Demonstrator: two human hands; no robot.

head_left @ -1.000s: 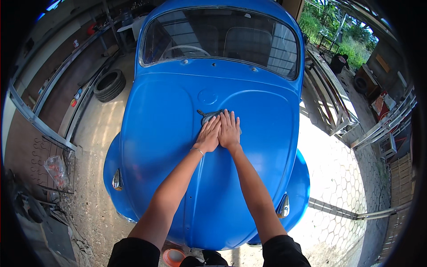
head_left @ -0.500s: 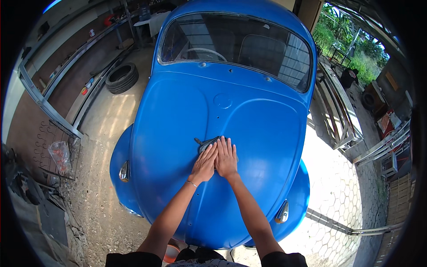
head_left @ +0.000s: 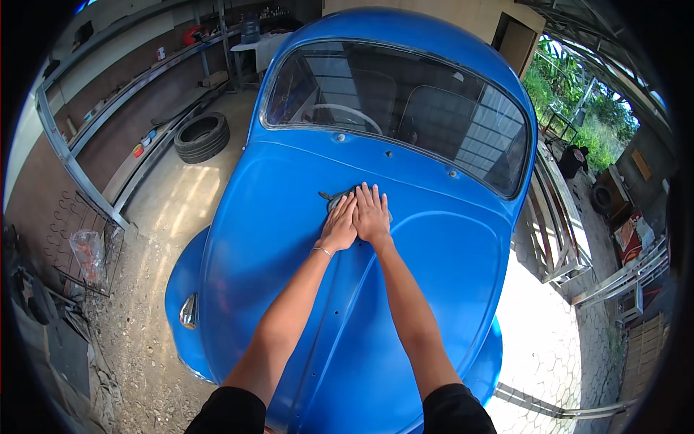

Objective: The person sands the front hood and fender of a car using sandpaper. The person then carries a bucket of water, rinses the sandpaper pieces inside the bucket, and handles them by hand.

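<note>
Cloth (head_left: 335, 202), dark gray, pressed against the hood (head_left: 289, 217) of a blue car (head_left: 426, 30) in the head view, at 7 o'clock from the windshield (head_left: 396, 116), beneath left hand (head_left: 337, 226) and right hand (head_left: 372, 215), both flat and uncurled, aimed near 12 o'clock. Loose dark end (head_left: 325, 194) toward 10 o'clock; long axis seemingly 10-to-4, mostly hidden. Rubbing apparently partway; finished and remaining stretches of hood impossible to tell apart.

grey cloth (head_left: 333, 205) — lying on blue hood (head_left: 361, 304)
</note>
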